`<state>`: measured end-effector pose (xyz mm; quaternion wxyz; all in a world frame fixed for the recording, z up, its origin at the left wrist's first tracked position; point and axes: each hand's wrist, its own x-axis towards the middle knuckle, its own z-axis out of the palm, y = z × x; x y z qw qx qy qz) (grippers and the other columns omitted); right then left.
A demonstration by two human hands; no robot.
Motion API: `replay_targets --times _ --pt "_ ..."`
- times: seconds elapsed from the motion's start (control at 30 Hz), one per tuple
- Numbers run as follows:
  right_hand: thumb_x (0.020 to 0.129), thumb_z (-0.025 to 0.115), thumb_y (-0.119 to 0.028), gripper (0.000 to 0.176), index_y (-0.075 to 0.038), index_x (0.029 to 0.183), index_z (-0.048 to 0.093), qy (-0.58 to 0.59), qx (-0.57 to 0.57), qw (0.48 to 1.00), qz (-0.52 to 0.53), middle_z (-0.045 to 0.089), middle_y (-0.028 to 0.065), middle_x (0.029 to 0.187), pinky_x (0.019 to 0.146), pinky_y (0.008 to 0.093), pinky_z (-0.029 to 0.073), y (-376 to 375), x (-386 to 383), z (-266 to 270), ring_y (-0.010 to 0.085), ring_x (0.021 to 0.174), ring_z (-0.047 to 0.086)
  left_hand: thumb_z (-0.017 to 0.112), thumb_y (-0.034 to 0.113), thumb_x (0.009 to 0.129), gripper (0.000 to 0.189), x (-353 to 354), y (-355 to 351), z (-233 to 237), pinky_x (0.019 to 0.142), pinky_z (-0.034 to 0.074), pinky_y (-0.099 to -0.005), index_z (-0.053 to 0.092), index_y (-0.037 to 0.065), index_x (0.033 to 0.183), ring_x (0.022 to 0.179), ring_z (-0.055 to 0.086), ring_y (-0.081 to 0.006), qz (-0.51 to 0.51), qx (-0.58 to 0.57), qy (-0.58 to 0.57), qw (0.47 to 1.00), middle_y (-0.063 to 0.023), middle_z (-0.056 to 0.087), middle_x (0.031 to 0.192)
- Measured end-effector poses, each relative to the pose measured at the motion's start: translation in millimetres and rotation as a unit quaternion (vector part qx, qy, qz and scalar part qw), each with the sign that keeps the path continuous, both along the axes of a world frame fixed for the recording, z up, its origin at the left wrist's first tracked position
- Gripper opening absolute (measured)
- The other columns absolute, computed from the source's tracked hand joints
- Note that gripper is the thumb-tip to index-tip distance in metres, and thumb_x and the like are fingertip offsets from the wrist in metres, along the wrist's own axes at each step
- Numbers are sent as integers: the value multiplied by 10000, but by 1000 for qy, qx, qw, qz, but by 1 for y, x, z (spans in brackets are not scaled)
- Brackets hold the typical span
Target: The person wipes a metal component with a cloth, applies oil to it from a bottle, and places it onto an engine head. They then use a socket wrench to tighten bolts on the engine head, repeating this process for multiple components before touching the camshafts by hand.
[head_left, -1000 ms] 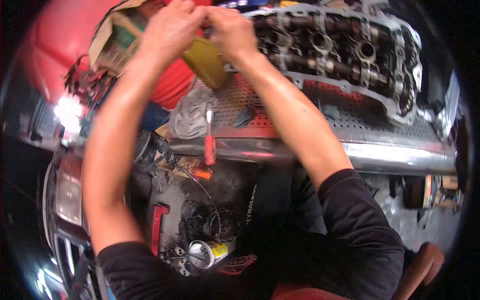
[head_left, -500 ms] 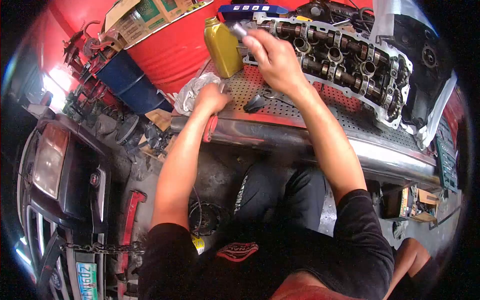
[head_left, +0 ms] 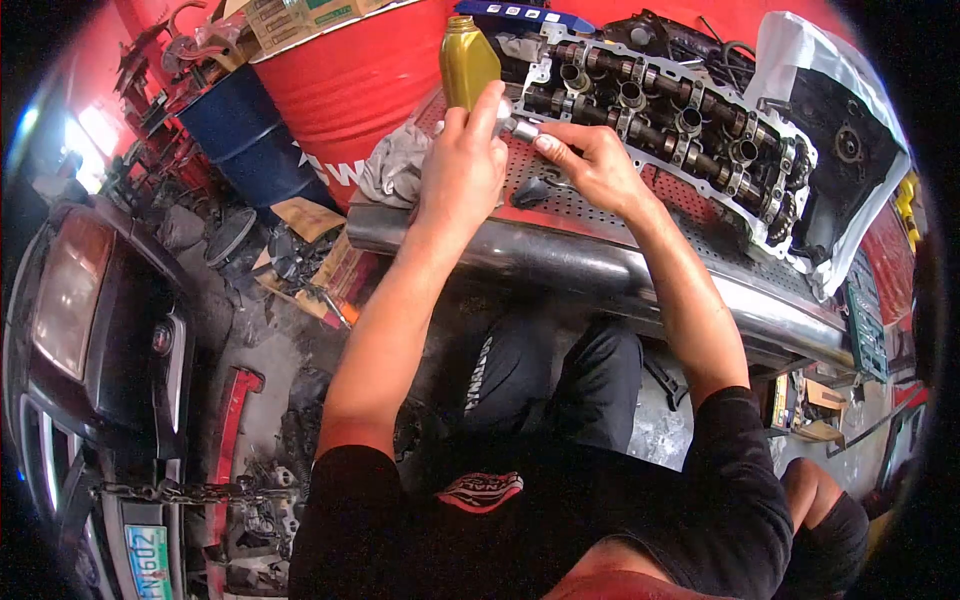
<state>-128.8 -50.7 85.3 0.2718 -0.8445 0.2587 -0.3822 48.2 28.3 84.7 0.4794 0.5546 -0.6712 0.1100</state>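
My right hand point(head_left: 592, 168) pinches a small shiny metal cylinder point(head_left: 522, 131) between thumb and fingers. The left end of this part reaches the fingers of my left hand point(head_left: 465, 172), which are curled with one finger pointing up. A gold oil bottle point(head_left: 469, 62), uncapped and upright, stands just behind my left hand. A crumpled grey rag point(head_left: 393, 165) lies left of that hand. To the right, a cylinder head point(head_left: 690, 122) with camshafts and round tubes rests on the perforated bench top point(head_left: 595, 214). A dark tool point(head_left: 531, 192) lies beneath my hands.
The rounded metal bench edge point(head_left: 560, 256) runs before my knees. A red drum point(head_left: 330, 95) and a blue drum point(head_left: 250, 135) stand at the left, near a dark vehicle front point(head_left: 95, 290). A white-wrapped dark part point(head_left: 840, 150) sits at the right, above a green socket case point(head_left: 866, 325).
My left hand has left the rag and risen to the metal cylinder. My right hand has come lower with the cylinder, so both hands now meet in front of the bottle.
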Motion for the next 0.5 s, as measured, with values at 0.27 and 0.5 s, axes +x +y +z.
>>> replay_targets --times 0.27,0.5 --pt "869 631 -293 254 -109 1041 660 82 -424 886 -170 625 67 736 585 406 525 26 16 1 288 657 655 587 9 868 543 6 13 5 683 544 -331 432 56 1386 747 619 -153 -100 150 203 962 -150 653 953" --pt "880 643 -343 252 -114 981 679 -83 -338 927 -142 647 78 771 546 406 521 26 19 -11 297 636 650 685 -24 839 318 9 39 3 668 558 -308 507 -40 1102 775 656 -167 -208 143 438 863 -144 656 912"
